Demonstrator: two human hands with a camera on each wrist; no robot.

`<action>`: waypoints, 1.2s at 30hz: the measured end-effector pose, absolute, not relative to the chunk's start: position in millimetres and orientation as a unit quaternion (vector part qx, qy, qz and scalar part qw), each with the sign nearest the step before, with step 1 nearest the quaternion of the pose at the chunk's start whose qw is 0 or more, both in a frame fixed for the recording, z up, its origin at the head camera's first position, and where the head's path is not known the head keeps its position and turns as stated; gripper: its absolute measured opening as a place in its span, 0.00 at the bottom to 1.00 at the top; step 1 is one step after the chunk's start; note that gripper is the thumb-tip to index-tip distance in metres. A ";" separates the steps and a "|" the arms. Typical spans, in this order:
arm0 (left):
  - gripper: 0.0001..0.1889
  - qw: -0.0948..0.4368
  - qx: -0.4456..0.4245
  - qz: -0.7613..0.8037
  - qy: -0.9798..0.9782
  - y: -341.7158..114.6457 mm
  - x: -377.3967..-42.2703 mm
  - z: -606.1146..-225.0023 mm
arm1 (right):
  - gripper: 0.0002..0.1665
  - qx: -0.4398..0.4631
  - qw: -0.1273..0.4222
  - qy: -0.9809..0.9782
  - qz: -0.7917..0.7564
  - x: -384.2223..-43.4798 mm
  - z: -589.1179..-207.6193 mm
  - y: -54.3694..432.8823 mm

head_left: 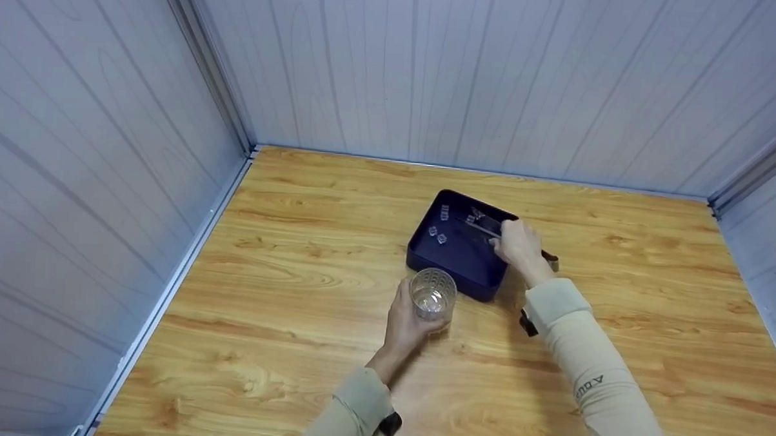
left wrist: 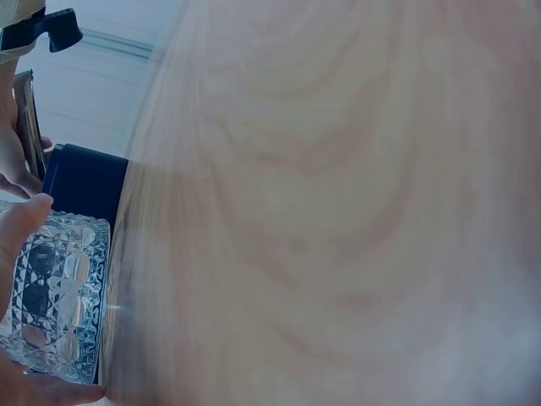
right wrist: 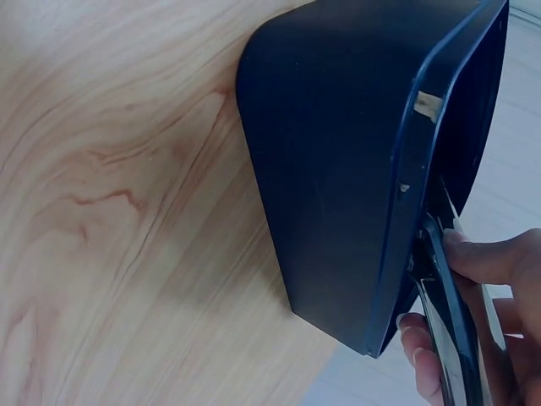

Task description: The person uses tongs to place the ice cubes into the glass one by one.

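Tongs (head_left: 484,230) partly hidden by right hand (head_left: 519,246)

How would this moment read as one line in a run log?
left hand: holds glass | right hand: grips tongs, extending into navy tray | in tray: clear pieces | surface: wood-grain table

Wood-grain tabletop (head_left: 280,343), yellowish brown with darker streaks. Dark blue tray (head_left: 467,261) lies flat on it. Clear patterned glass (head_left: 432,294) upright by tray's near-left corner, person's side; whether base touches tabletop, can't tell.
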State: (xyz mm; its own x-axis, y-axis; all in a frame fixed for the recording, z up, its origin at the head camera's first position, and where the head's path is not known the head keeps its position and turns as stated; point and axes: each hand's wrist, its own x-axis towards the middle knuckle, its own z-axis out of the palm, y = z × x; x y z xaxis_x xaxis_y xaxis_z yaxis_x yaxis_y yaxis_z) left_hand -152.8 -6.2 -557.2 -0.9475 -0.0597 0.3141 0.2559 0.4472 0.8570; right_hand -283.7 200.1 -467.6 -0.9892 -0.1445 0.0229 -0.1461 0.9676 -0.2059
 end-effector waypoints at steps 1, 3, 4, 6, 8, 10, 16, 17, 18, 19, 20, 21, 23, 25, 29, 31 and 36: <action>0.47 0.152 -0.061 -0.525 -0.835 -6.3 -152.8 -557.2 | 0.15 0.074 0.006 -0.992 0.105 -284.1 -467.6 199.9; 0.47 0.154 -0.067 -0.527 -0.833 -6.4 -152.9 -557.1 | 0.15 0.077 0.010 -0.991 0.105 -284.8 -467.8 199.5; 0.47 0.155 -0.069 -0.528 -0.832 -6.6 -152.9 -557.0 | 0.15 0.078 0.012 -0.991 0.105 -285.2 -467.6 199.1; 0.47 0.155 -0.072 -0.531 -0.830 -6.9 -153.0 -557.1 | 0.15 0.082 0.015 -0.991 0.102 -286.0 -467.7 198.6; 0.47 0.156 -0.071 -0.530 -0.831 -6.9 -153.1 -557.1 | 0.15 0.081 0.019 -0.991 0.101 -287.1 -468.3 197.9; 0.47 0.155 -0.068 -0.529 -0.831 -6.7 -153.3 -557.3 | 0.15 0.079 0.021 -0.991 0.103 -288.1 -469.2 197.1; 0.47 0.151 -0.064 -0.533 -0.830 -6.6 -153.3 -558.4 | 0.14 0.072 0.023 -0.990 0.116 -289.1 -471.1 196.9; 0.47 0.150 -0.063 -0.533 -0.830 -6.7 -153.2 -558.4 | 0.14 0.071 0.024 -0.990 0.120 -289.2 -471.2 197.2; 0.47 0.149 -0.062 -0.534 -0.830 -6.7 -153.1 -558.3 | 0.13 0.070 0.026 -0.990 0.123 -289.4 -471.3 197.4; 0.47 0.149 -0.062 -0.535 -0.829 -6.5 -153.2 -558.3 | 0.13 0.069 0.026 -0.989 0.128 -289.5 -471.4 197.7; 0.47 0.149 -0.061 -0.535 -0.830 -6.5 -153.1 -558.1 | 0.13 0.068 0.026 -0.989 0.131 -289.7 -471.5 197.9; 0.47 0.148 -0.060 -0.535 -0.829 -6.4 -153.1 -557.9 | 0.12 0.067 0.027 -0.988 0.136 -290.0 -472.0 198.2; 0.47 0.147 -0.059 -0.537 -0.829 -6.1 -153.3 -557.8 | 0.12 0.065 0.030 -0.988 0.138 -290.6 -472.5 198.5; 0.47 0.146 -0.057 -0.537 -0.829 -5.8 -153.3 -557.6 | 0.12 0.064 0.030 -0.988 0.138 -290.8 -473.0 198.6; 0.47 0.145 -0.055 -0.533 -0.832 -5.6 -152.8 -557.0 | 0.12 0.066 0.033 -0.988 0.136 -290.2 -473.2 198.2; 0.47 0.144 -0.054 -0.525 -0.837 -5.8 -152.6 -556.5 | 0.11 0.070 0.038 -0.988 0.135 -290.0 -473.7 197.8; 0.47 0.142 -0.054 -0.510 -0.847 -6.4 -152.2 -556.1 | 0.10 0.076 0.053 -0.986 0.137 -289.5 -474.4 197.6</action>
State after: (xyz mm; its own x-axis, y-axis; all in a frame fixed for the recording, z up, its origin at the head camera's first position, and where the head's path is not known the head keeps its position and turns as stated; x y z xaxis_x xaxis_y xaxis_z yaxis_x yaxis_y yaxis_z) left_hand -152.2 -6.4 -556.1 -0.9541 -0.0535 0.2946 0.2353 0.4742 0.8484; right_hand -289.5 197.6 -474.4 -0.9827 -0.1362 0.1253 -0.1652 0.9508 -0.2622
